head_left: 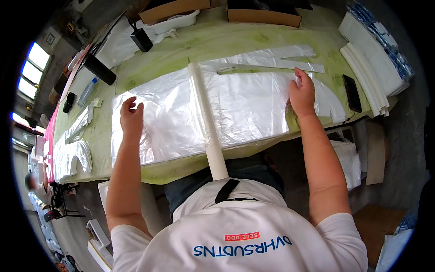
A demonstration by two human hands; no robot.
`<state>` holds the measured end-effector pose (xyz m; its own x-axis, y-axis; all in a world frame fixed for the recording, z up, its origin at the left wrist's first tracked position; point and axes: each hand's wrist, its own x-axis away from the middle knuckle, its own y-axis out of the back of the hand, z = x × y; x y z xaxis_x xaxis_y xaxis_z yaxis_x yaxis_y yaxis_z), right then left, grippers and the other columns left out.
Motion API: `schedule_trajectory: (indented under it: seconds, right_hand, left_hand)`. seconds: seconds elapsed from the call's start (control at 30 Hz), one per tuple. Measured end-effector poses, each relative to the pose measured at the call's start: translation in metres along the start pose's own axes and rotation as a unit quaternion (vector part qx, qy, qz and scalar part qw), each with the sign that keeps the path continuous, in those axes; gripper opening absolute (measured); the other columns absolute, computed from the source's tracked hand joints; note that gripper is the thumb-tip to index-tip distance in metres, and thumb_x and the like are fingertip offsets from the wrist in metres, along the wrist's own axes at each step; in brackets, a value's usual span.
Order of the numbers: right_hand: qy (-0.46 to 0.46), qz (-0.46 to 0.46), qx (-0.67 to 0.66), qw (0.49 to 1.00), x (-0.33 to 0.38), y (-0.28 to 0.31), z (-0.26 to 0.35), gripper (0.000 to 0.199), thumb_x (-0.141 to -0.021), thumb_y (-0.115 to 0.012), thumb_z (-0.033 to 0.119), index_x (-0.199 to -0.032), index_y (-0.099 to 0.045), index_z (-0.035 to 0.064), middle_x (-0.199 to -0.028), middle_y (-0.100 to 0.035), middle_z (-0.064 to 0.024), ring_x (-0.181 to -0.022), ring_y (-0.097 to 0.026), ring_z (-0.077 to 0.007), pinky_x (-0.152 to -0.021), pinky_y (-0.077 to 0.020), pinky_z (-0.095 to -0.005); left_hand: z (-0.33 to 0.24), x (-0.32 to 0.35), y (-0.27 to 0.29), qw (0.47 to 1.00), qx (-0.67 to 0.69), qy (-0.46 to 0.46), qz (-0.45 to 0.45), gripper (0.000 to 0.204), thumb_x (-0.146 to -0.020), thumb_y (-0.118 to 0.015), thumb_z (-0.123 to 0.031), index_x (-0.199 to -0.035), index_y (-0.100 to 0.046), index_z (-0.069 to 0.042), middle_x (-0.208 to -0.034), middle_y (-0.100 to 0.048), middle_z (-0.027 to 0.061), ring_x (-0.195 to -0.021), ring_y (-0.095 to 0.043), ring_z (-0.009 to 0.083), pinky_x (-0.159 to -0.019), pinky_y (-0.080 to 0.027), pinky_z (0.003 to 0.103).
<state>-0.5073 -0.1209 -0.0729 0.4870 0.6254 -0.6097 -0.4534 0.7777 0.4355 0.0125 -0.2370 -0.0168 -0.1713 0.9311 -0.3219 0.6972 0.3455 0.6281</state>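
Clear plastic sheet (244, 106) lies spread flat across a green worktop (136, 68), and both bare hands rest on it; at the far left of the worktop sit a water bottle (87, 92) and some loose white bags (72, 154), well apart from the work; the left hand (131, 117) presses near the sheet's left edge, its grip open with fingers loosely curled and holding nothing; a white roll (207, 122) lies across the middle of the sheet, between the two hands, its near end jutting over the worktop's front edge toward the person's body; the right hand (302, 93) lies on the sheet's right part, its grip seeming to pinch the film at the fingertips, though I cannot tell for sure; further right lie a dark phone (351, 93) and a stack of white folded sheets (367, 75); by my judgement the step in hand is smoothing and squaring the film about the roll; the next move likely calls for even tension from both sides, so the thin film neither creases nor slides off the edge.
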Motion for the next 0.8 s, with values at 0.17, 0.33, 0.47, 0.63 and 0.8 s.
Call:
schedule_trajectory:
  seconds: [0.17,0.33,0.47,0.63,0.8]
  right_hand:
    - [0.054,-0.022,0.073,0.996,0.004,0.017,0.020,0.036,-0.085,-0.063,0.001,-0.121,-0.066,0.0038,-0.120,-0.067,-0.0131,-0.114,-0.060,-0.0303,-0.100,-0.0472,-0.0388]
    - [0.230,0.034,-0.017,0.973,0.036,0.026,0.089,0.033,-0.076,-0.067,-0.003,-0.108,-0.067,0.0063,-0.114,-0.067,-0.0136,-0.110,-0.060,-0.0353,-0.099,-0.0462,-0.0445]
    - [0.216,0.217,-0.153,0.939,0.097,0.004,0.163,0.032,-0.078,-0.070,0.003,-0.110,-0.067,0.0069,-0.126,-0.062,-0.0151,-0.123,-0.055,-0.0382,-0.108,-0.0431,-0.0473]
    - [0.269,0.337,-0.215,0.876,0.127,-0.022,0.217,0.026,-0.081,-0.073,0.010,-0.107,-0.070,0.0083,-0.123,-0.066,-0.0128,-0.123,-0.055,-0.0379,-0.109,-0.0413,-0.0494]
    - [0.269,0.343,-0.200,0.877,0.123,-0.018,0.225,0.026,-0.081,-0.073,0.012,-0.107,-0.070,0.0092,-0.114,-0.069,-0.0099,-0.120,-0.056,-0.0367,-0.107,-0.0421,-0.0498]
  left_hand:
    - [-0.077,0.080,-0.028,0.949,0.025,-0.271,0.158,0.038,-0.086,-0.072,-0.009,-0.123,-0.065,-0.010,-0.121,-0.063,0.0115,-0.113,-0.059,0.0303,-0.100,-0.047,0.041]
    - [-0.079,0.116,-0.039,0.933,-0.108,-0.267,0.216,0.044,-0.089,-0.064,-0.017,-0.131,-0.059,-0.003,-0.139,-0.055,0.0145,-0.132,-0.048,0.0355,-0.113,-0.037,0.047]
    - [-0.079,0.108,-0.037,0.923,-0.117,-0.283,0.235,0.048,-0.086,-0.069,-0.020,-0.130,-0.060,-0.005,-0.137,-0.056,0.0130,-0.132,-0.049,0.0347,-0.112,-0.038,0.047]
    - [-0.070,0.049,-0.033,0.929,-0.022,-0.280,0.242,0.045,-0.085,-0.073,-0.019,-0.127,-0.062,-0.008,-0.136,-0.058,0.0160,-0.126,-0.053,0.0382,-0.108,-0.044,0.047]
    - [-0.081,0.044,-0.027,0.893,0.060,-0.359,0.265,0.045,-0.093,-0.069,-0.016,-0.137,-0.060,-0.014,-0.152,-0.046,0.0151,-0.135,-0.048,0.0386,-0.111,-0.043,0.045]
